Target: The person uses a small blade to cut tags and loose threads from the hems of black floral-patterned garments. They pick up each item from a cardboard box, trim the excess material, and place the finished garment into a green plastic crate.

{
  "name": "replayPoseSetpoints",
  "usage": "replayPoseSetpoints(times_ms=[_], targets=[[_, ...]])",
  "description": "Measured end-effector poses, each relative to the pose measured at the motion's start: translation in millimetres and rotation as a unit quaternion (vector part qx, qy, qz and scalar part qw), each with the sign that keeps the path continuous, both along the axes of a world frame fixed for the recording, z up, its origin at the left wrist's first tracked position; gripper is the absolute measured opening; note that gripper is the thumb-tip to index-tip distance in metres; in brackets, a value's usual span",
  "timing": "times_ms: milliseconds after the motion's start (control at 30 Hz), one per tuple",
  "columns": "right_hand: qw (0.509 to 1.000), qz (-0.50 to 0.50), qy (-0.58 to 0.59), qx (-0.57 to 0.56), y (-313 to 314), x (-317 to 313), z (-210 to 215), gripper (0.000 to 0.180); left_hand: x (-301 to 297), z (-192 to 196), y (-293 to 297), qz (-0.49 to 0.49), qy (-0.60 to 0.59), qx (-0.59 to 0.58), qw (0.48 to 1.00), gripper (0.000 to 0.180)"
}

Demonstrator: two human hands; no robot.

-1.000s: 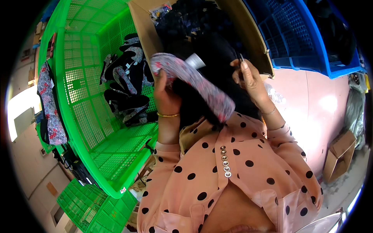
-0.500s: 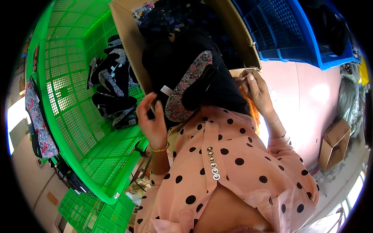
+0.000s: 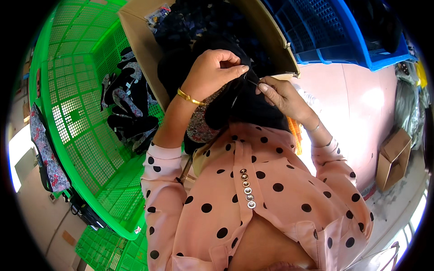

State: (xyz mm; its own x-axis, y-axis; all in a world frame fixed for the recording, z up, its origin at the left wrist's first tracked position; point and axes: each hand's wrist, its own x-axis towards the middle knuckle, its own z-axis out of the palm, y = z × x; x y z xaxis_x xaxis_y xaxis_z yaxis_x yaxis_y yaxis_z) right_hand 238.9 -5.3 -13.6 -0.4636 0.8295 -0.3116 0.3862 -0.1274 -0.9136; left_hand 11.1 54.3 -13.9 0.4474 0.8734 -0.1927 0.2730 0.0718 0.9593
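Across my lap lies a padded fabric piece (image 3: 201, 122), floral on one side and black on the other. My left hand (image 3: 214, 67) is closed in a pinch at its far end, covering much of the floral side. Close by on the right, my right hand (image 3: 282, 97) grips a thin metal tool (image 3: 253, 82) whose tip points toward the left fingertips. The tool's exact kind is too small to tell, and most of it is inside the fingers.
On the left stands a green plastic crate (image 3: 86, 149) holding several similar floral and black pieces (image 3: 131, 101). Ahead is a cardboard box (image 3: 144, 43) of dark scraps. A blue crate (image 3: 361, 56) stands far right, with a small carton (image 3: 393, 160) on the floor.
My left hand has moved from beside the white tag to the fabric piece's far end, closing into a pinch. My right hand has come left with the tool, nearer the left.
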Motion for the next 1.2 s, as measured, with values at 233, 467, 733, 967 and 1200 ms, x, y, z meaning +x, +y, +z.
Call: replayPoseSetpoints(times_ms=[233, 467, 733, 967, 1200], targets=[[0.999, -0.009, 0.044, 0.007, 5, -12, -6, 0.036, -5, 11, 10, -0.006, -0.038, -0.116, 0.992, 0.016], [0.997, 0.019, 0.004, 0.073, 17, -18, -13, 0.034, -8, 13, 9, -0.004, -0.056, -0.132, 0.990, 0.014], [0.970, 0.023, -0.125, 0.209, 20, -27, -11, 0.031, -5, 7, 7, 0.010, -0.071, -0.057, 0.996, 0.012], [0.991, -0.088, 0.102, -0.014, 26, -25, -18, 0.045, -23, 0, 17, 0.167, 0.015, 0.161, 0.973, 0.024], [0.970, -0.192, 0.146, 0.001, 28, -25, -22, 0.047, -18, 28, -65, 0.167, 0.155, 0.258, 0.939, 0.034]])
